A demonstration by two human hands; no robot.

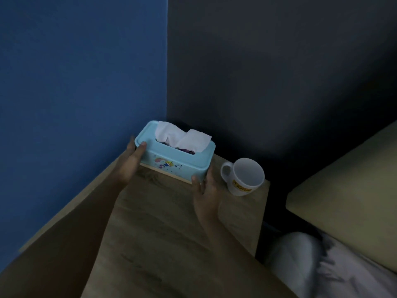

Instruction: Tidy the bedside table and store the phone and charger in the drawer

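Looking at the bedside table (163, 237): wood-grain top, pushed into the corner where a blue wall (75, 82) meets a dark grey wall (279, 72). We see no phone or charger in this view, and can't tell where the drawer is from this angle

Far corner of the top holds a light blue tissue box (171, 155), long side running diagonally, cartoon print on the near face, pale strip along its base. White tissue (182, 136) sticks up out of the slot in the lid

Left hand (129, 162) is clamped on the box's left end, thumb up on the lid rim, fingers wrapped round behind. Right hand (204, 190) is pressed against the near right corner, thumb on the box's front face, fingers spread along the side. So we have both hands closed on the box, one at each end. Box sits on the table or just off it, we can't tell which

White mug (245, 176) stands just beside the box's right end, near the table's right edge, handle toward the box, yellow label on the near side, text too blurred to read. Mouth tilted toward us, looks empty

Right of the table: a beige headboard or cushion (348, 190), and grey-white bedding (322, 265) below it
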